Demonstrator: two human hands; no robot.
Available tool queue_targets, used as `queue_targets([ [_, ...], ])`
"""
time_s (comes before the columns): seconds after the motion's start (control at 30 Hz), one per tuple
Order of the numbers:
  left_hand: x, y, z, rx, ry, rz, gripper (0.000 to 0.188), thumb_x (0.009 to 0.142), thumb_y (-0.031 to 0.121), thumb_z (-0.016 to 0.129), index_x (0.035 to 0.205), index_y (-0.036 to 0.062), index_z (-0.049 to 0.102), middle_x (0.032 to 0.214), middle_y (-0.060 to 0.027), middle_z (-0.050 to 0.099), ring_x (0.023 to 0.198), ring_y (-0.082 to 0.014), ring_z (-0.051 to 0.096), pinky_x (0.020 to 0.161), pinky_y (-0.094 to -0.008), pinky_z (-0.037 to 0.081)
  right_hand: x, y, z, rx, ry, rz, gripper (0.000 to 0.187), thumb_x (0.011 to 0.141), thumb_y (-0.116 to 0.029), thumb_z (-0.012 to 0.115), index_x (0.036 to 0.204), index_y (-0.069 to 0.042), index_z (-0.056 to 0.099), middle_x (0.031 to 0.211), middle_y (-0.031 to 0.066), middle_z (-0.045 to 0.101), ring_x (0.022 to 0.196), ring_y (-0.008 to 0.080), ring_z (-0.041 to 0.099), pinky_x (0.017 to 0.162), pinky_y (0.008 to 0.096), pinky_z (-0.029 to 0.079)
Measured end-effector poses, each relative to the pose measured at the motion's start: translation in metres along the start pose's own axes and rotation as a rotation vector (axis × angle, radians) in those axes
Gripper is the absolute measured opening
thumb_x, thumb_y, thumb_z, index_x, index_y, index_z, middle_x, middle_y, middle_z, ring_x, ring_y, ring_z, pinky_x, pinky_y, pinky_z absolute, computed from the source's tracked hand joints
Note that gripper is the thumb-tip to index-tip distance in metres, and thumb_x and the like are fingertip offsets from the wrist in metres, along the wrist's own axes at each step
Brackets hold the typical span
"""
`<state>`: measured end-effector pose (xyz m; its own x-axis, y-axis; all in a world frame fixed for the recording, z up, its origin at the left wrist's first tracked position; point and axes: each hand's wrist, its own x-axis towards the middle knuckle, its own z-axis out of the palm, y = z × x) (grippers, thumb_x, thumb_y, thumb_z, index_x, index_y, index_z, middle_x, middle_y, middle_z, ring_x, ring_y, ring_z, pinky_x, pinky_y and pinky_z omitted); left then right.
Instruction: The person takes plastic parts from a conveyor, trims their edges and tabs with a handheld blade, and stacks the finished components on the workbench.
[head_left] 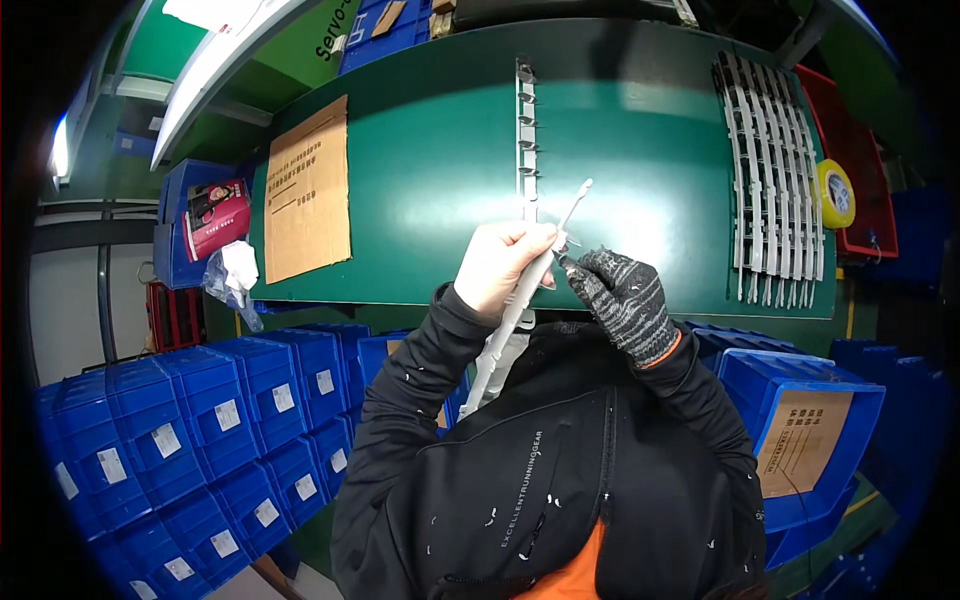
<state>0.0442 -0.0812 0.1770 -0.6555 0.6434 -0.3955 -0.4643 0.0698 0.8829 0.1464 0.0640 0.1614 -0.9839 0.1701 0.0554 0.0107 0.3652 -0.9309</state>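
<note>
A long, narrow light-grey plastic strip (497, 352) slants across the front edge of the green table, its thin tip pointing away from me. My bare left hand (500, 265) is closed around its upper part. My right hand (625, 300), in a grey-and-black knitted glove, pinches a small dark thing (565, 262) against the strip beside my left fingertips; its kind is hidden by the fingers. Another light strip with dark clips (527, 125) lies lengthwise on the table just beyond my hands.
Several similar strips (770, 180) lie side by side at the table's right, near a yellow tape roll (836, 194) and red bin (858, 150). A cardboard sheet (308, 200) lies at left, near a red package (216, 218). Stacked blue crates (215, 400) flank me.
</note>
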Motion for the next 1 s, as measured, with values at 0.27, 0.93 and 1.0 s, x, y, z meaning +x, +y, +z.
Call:
queue_targets([
  [0.27,0.001,-0.001,-0.003,-0.048,-0.073,-0.065,0.023,0.084,0.019,0.055,0.089,-0.0031,0.06,0.067,-0.003,0.056,0.051,-0.0081,0.054,0.047,-0.0192,0.045,0.0,0.003,-0.01,0.08,-0.056,0.049,0.017,0.079,-0.018,0.06,0.081,-0.001,0.06,0.067,0.0141,0.058,0.058,0.0249,0.056,0.055,0.0324,0.043],
  [0.93,-0.045,0.081,-0.081,0.379,0.42,0.464,0.027,0.089,0.021,0.039,0.084,-0.0006,0.056,0.059,-0.0009,0.047,0.055,-0.0086,0.044,0.058,-0.0252,0.042,-0.006,0.029,-0.014,0.632,0.402,0.262,0.021,0.086,-0.023,0.052,0.078,-0.004,0.055,0.06,-0.0028,0.05,0.049,0.0039,0.042,0.043,0.0178,0.032],
  [1.0,-0.1,0.134,-0.111,-0.118,0.154,0.678,0.036,0.09,0.031,0.04,0.059,0.0122,0.039,0.049,0.0034,0.033,0.057,-0.0097,0.033,0.064,-0.0261,0.036,-0.006,0.033,-0.011,0.828,0.272,0.426,0.018,0.085,-0.02,0.055,0.085,-0.002,0.056,0.063,0.0009,0.054,0.045,0.0051,0.045,0.039,0.0175,0.034],
])
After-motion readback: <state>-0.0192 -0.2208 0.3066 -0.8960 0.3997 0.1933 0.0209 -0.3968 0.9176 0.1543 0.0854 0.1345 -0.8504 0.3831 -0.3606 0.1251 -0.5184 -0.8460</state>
